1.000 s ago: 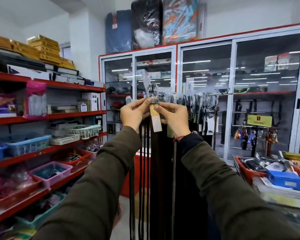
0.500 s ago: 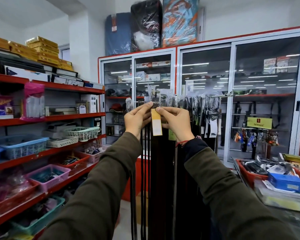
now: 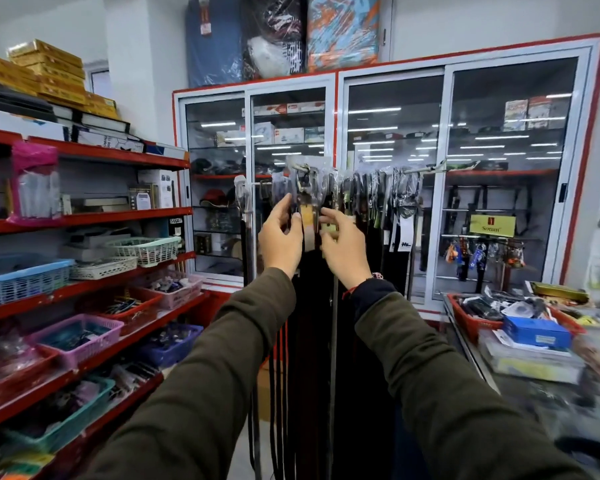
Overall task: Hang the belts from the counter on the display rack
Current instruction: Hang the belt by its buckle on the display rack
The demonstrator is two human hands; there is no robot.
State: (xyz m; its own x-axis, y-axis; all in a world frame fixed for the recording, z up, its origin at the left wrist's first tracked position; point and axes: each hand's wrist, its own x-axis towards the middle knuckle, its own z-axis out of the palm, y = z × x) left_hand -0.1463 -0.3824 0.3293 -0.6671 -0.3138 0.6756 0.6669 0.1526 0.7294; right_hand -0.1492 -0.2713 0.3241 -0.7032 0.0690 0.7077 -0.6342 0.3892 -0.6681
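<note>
Belt is up at the rack, buckle looped over the near end of the rail, strap hanging straight down with the other belts already on the rack. Both hands are right beside the yellow tag just under the buckle: left hand looks half open with fingertips on the belt's edge, right hand also loose, fingers curled near the tag. Can't really tell if either grip is still pinching or just steadying, it's a bit blurry. Main risk imo: the buckle looks like it sits right at the tip of the rail, so if it isn't fully hooked, letting go could let it slide off and drop. Also easy to snag the neighbouring plastic-wrapped buckles and drag one off when pulling the hands back. More stock sits on the bench, right of the rack.
</note>
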